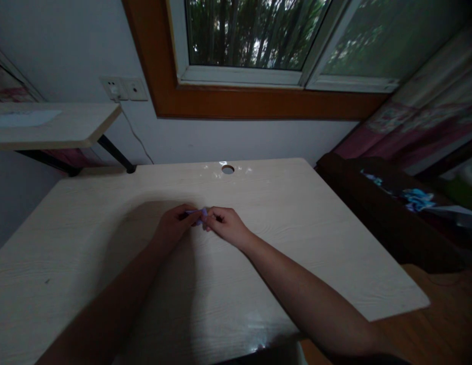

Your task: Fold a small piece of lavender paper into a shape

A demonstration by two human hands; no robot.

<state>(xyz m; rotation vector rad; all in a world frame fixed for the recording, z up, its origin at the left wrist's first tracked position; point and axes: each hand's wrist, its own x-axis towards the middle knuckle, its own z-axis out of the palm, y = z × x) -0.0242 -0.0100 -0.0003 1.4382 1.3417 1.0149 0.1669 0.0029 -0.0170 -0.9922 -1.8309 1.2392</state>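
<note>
Both my hands meet over the middle of a pale wooden desk [106, 284]. My left hand [174, 224] and my right hand [227, 225] pinch a small purple object [200, 216] between their fingertips; it looks like folded paper, but it is too small and dim to be sure. Each hand's fingers are curled closed around it. The hands rest on or just above the desk top.
A round cable hole [227, 169] sits near the desk's far edge. A raised shelf [49, 124] stands at the left, under a wall socket [123, 88] with a cord. A window is above. A dark wooden piece of furniture [376, 203] with clutter stands at the right.
</note>
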